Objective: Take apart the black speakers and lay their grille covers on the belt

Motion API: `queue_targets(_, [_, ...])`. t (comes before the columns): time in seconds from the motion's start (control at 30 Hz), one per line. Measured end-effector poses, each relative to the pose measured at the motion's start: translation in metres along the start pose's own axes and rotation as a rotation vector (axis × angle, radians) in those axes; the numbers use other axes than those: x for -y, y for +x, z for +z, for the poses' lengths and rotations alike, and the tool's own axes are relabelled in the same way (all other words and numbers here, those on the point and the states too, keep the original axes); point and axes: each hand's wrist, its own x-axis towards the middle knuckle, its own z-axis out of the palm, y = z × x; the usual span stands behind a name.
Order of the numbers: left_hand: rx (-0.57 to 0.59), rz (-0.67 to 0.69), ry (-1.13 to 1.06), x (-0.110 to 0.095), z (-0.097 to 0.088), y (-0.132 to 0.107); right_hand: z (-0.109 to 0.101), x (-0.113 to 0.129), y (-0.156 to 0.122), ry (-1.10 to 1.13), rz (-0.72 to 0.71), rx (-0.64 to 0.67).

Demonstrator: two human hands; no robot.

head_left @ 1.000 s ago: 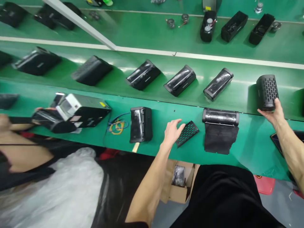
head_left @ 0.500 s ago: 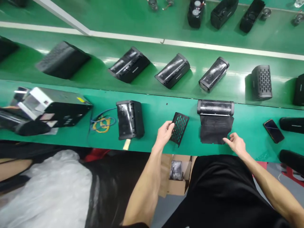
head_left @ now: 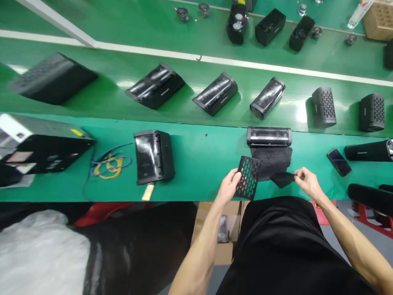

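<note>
Currently left hand fingers pinching black perforated grille at near edge of green bench, right hand thumb and forefinger pinching corner of black fabric sheet below cylindrical speaker

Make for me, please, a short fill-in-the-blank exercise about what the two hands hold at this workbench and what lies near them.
1. The black perforated grille is held by the ____ hand.
2. The right hand pinches the dark sheet, which lies on a bench of ____ colour.
3. The phone lies on the ____ side of the right hand.
4. The loose wires are blue and ____.

Missing words: left; green; right; yellow.
</note>
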Motion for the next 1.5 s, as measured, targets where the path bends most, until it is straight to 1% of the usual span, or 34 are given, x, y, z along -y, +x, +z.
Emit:
queue_targets(0.07, [0.042, 0.061, 0.029, -0.005, 0.009, 0.002, -0.015, 0.026, -0.007, 0.149, -0.060, 0.087])
queue_targets(0.13, [0.090, 0.109, 0.040, -0.011, 0.020, 0.007, -0.029, 0.060, -0.017, 0.204, -0.118, 0.201])
queue_targets(0.2, [0.150, 0.129, 0.041, -0.016, 0.030, 0.013, -0.037, 0.094, -0.028, 0.260, -0.173, 0.328])
queue_targets(0.27, [0.221, 0.132, 0.043, -0.021, 0.042, 0.020, -0.040, 0.122, -0.034, 0.360, -0.198, 0.474])
queue_targets(0.3, [0.262, 0.138, 0.041, -0.024, 0.047, 0.022, -0.039, 0.131, -0.034, 0.414, -0.199, 0.537])
queue_targets(0.33, [0.304, 0.149, 0.038, -0.026, 0.051, 0.024, -0.037, 0.137, -0.032, 0.456, -0.195, 0.577])
queue_targets(0.37, [0.347, 0.158, 0.033, -0.030, 0.055, 0.026, -0.034, 0.140, -0.028, 0.472, -0.194, 0.580])
queue_targets(0.4, [0.387, 0.164, 0.024, -0.033, 0.058, 0.026, -0.030, 0.139, -0.021, 0.452, -0.201, 0.542])
queue_targets(0.43, [0.421, 0.164, 0.012, -0.036, 0.061, 0.026, -0.026, 0.136, -0.013, 0.391, -0.215, 0.470])
queue_targets(0.53, [0.487, 0.134, -0.003, -0.046, 0.063, 0.024, -0.016, 0.117, 0.008, 0.082, -0.256, 0.201])
queue_targets(0.57, [0.505, 0.124, 0.008, -0.048, 0.062, 0.023, -0.013, 0.110, 0.013, -0.012, -0.258, 0.136])
queue_targets(0.67, [0.561, 0.088, 0.049, -0.054, 0.061, 0.022, -0.008, 0.092, 0.021, -0.162, -0.237, 0.020])
queue_targets(0.77, [0.618, 0.059, 0.037, -0.061, 0.062, 0.023, -0.008, 0.079, 0.027, -0.207, -0.239, -0.063])
queue_targets(0.83, [0.676, 0.069, 0.012, -0.067, 0.064, 0.025, -0.010, 0.070, 0.033, -0.166, -0.231, -0.086])
queue_targets(0.87, [0.713, 0.082, -0.002, -0.070, 0.066, 0.026, -0.012, 0.066, 0.037, -0.117, -0.208, -0.070])
queue_targets(0.9, [0.752, 0.098, -0.014, -0.073, 0.067, 0.027, -0.013, 0.062, 0.040, -0.049, -0.169, -0.029])
queue_targets(1.0, [0.819, 0.141, 0.010, -0.082, 0.069, 0.030, -0.017, 0.054, 0.043, 0.242, 0.013, 0.183])
queue_targets(1.07, [0.813, 0.114, 0.073, -0.085, 0.065, 0.032, -0.019, 0.051, 0.042, 0.435, 0.107, 0.289])
queue_targets(1.1, [0.797, 0.082, 0.101, -0.086, 0.062, 0.033, -0.019, 0.050, 0.041, 0.513, 0.135, 0.312])
queue_targets(1.17, [0.736, 0.009, 0.112, -0.085, 0.053, 0.034, -0.018, 0.047, 0.038, 0.625, 0.174, 0.316])
queue_targets(1.23, [0.622, -0.032, 0.054, -0.081, 0.043, 0.034, -0.017, 0.044, 0.036, 0.697, 0.208, 0.281])
queue_targets(1.3, [0.476, -0.034, -0.019, -0.075, 0.038, 0.032, -0.014, 0.041, 0.033, 0.736, 0.224, 0.224])
queue_targets(1.4, [0.286, -0.023, -0.061, -0.065, 0.040, 0.025, -0.007, 0.038, 0.027, 0.772, 0.218, 0.174])
queue_targets(1.5, [0.167, -0.001, -0.053, -0.059, 0.047, 0.018, -0.001, 0.037, 0.020, 0.791, 0.227, 0.171])
